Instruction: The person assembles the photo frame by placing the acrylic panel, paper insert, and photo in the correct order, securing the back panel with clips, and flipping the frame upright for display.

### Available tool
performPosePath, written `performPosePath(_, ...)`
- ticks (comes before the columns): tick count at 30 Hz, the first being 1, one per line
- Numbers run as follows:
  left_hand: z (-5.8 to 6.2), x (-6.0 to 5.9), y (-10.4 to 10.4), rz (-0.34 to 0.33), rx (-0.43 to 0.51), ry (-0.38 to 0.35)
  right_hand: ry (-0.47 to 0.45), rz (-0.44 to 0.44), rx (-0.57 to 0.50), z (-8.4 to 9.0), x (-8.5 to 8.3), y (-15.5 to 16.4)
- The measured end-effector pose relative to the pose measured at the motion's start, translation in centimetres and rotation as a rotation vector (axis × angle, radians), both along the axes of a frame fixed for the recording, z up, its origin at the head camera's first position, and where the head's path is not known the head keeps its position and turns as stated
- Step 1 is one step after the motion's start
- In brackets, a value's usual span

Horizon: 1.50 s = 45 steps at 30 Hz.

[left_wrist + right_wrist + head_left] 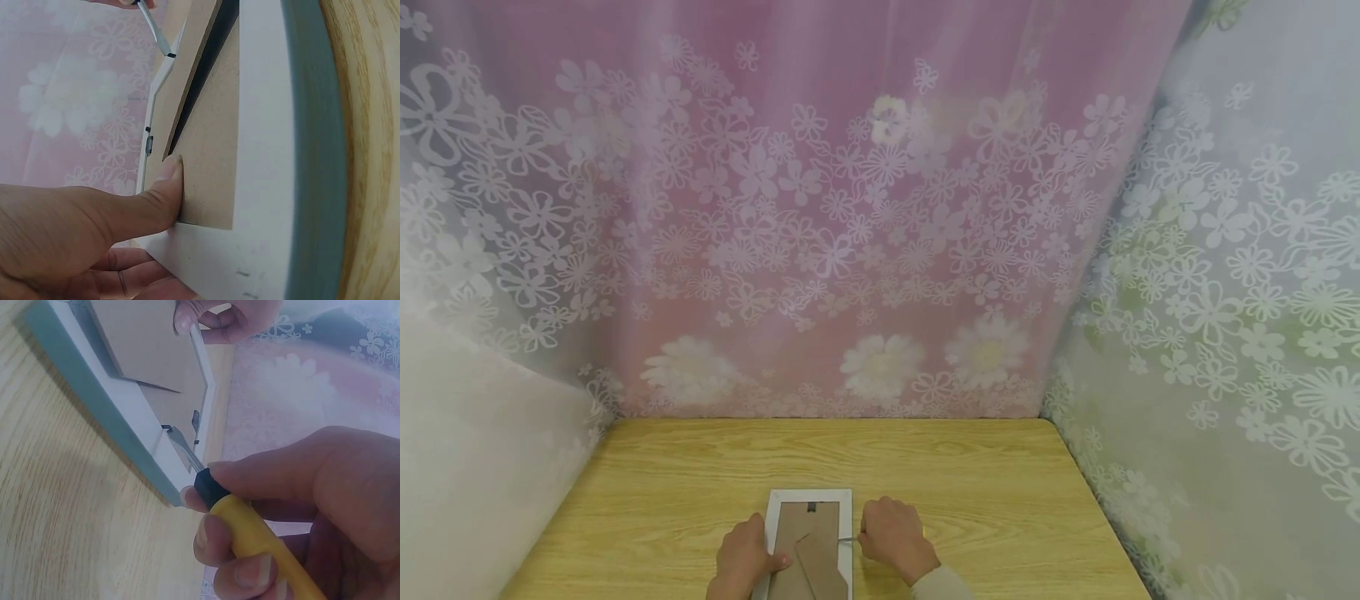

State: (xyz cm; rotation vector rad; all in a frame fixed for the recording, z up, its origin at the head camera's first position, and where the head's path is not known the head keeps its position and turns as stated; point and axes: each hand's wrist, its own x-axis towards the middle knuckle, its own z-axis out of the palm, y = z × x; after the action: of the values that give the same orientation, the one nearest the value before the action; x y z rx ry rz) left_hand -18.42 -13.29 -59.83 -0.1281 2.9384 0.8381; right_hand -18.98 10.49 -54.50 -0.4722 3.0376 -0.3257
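A picture frame (846, 517) with a white back rim and teal outer edge lies face down on the table. Its brown backing board (209, 169) carries a hinged stand leg (820, 567), lifted slightly at one side. My left hand (742, 557) grips the frame's left side, thumb pressed on the backing and fingers round the edge. In my right hand (895, 537) is a flathead screwdriver (259, 540) with a yellow handle and black collar. Its flat tip meets a small black tab (166, 427) on the frame's right inner edge. A metal hanger (195, 418) sits on the end.
Under the frame is a wood-grain table (985, 475). Floral curtains, pink behind (850, 250) and pale at the right (1247, 333) and left (490, 433), enclose it.
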Motion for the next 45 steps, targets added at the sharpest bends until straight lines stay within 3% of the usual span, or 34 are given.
performPosePath(5, 0.0, 0.1, 0.0, 0.005, 0.008, -0.001, 0.023, 0.013, 0.042, -0.2, 0.0, -0.2)
performPosePath(12, 0.1, -0.2, 0.0, 0.021, 0.011, -0.059, 0.081, 0.029, 0.093, 0.0, -0.2, -0.4)
performPosePath(45, -0.1, -0.2, -0.1, -0.005, 0.000, 0.026, 0.028, 0.023, 0.180, 1.5, -0.8, -1.4)
